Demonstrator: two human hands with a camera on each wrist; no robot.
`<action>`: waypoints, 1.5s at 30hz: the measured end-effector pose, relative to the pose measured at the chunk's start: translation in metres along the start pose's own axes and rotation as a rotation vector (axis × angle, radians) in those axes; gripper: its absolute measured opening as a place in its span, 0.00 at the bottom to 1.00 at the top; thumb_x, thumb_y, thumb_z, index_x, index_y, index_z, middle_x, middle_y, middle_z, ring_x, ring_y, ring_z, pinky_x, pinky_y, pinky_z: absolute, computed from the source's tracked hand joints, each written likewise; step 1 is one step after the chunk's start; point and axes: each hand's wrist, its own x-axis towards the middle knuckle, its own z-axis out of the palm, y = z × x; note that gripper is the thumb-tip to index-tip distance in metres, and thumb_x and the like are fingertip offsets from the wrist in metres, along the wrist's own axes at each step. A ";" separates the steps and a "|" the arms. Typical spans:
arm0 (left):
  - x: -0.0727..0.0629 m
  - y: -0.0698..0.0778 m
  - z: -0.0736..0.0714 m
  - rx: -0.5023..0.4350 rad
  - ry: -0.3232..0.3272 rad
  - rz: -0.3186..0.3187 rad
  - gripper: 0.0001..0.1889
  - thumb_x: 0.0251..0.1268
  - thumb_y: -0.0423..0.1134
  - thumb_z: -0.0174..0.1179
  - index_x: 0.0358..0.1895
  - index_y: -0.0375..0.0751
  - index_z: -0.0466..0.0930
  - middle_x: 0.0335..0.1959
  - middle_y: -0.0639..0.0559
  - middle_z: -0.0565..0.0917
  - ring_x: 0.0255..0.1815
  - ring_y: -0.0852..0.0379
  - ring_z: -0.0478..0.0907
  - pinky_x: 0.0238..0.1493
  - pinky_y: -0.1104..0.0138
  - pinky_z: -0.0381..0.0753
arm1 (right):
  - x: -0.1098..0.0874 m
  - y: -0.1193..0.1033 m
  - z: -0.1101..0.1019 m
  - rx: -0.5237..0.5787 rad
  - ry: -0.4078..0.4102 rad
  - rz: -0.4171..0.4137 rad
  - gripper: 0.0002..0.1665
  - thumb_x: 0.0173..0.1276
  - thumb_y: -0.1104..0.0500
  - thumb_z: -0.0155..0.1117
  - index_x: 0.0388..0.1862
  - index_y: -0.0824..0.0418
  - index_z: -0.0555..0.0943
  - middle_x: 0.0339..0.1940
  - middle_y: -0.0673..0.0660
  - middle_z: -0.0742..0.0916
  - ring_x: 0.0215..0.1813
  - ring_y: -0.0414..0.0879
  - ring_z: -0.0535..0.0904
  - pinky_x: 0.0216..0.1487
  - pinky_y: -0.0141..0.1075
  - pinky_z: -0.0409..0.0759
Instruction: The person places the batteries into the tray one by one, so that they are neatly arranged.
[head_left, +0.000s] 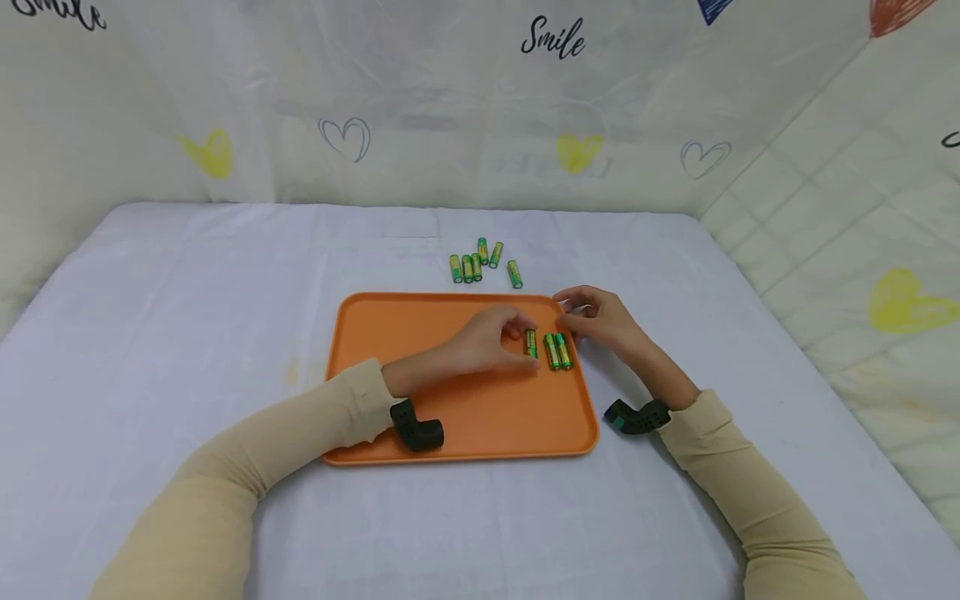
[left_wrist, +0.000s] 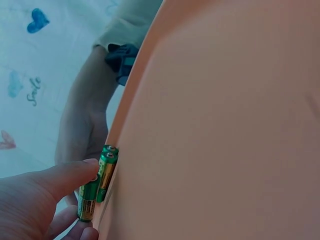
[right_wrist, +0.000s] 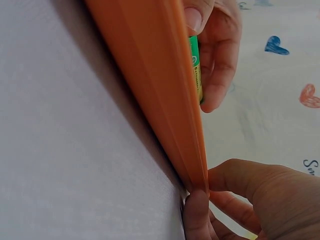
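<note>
My left hand (head_left: 491,342) pinches a green and gold battery (head_left: 531,343) lengthwise between thumb and fingers, over the right part of an orange tray (head_left: 465,417). Just right of it, two similar batteries (head_left: 557,351) lie side by side on the tray near its right rim. In the left wrist view the held battery (left_wrist: 88,198) stands close beside that pair (left_wrist: 106,172). My right hand (head_left: 603,321) holds the tray's upper right corner, and in the right wrist view its thumb and fingers pinch the rim (right_wrist: 192,150).
Several more green batteries (head_left: 477,267) lie loose on the white tablecloth (head_left: 225,333) just beyond the tray's far edge. A pale backdrop (head_left: 450,83) with hearts and lettering hangs behind the table. Dark wrist cameras (head_left: 416,429) sit at both sleeves' cuffs.
</note>
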 end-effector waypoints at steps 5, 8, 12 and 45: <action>0.002 0.004 0.004 0.021 0.002 -0.009 0.28 0.56 0.43 0.72 0.59 0.38 0.77 0.53 0.46 0.78 0.52 0.53 0.73 0.56 0.67 0.73 | -0.001 0.000 0.001 0.004 -0.010 -0.002 0.24 0.69 0.62 0.62 0.62 0.68 0.74 0.49 0.65 0.79 0.32 0.38 0.77 0.33 0.30 0.79; 0.003 0.006 0.006 0.032 -0.002 -0.018 0.28 0.56 0.43 0.72 0.59 0.38 0.77 0.53 0.46 0.77 0.52 0.53 0.73 0.57 0.67 0.72 | -0.001 0.000 0.002 0.002 -0.011 -0.004 0.25 0.69 0.62 0.62 0.63 0.69 0.74 0.49 0.65 0.79 0.33 0.38 0.77 0.33 0.30 0.79; 0.005 0.008 0.007 0.074 -0.001 -0.009 0.27 0.56 0.44 0.72 0.58 0.39 0.77 0.52 0.47 0.78 0.52 0.54 0.73 0.57 0.66 0.72 | 0.000 0.000 0.001 0.000 0.000 -0.007 0.24 0.69 0.63 0.62 0.63 0.69 0.74 0.49 0.64 0.79 0.33 0.38 0.77 0.33 0.30 0.79; 0.008 0.016 0.017 0.323 0.003 -0.004 0.29 0.56 0.57 0.70 0.56 0.46 0.75 0.48 0.53 0.74 0.50 0.57 0.69 0.53 0.62 0.66 | 0.004 0.001 0.000 -0.033 -0.014 0.011 0.26 0.70 0.61 0.62 0.64 0.68 0.73 0.51 0.66 0.78 0.33 0.38 0.77 0.33 0.29 0.79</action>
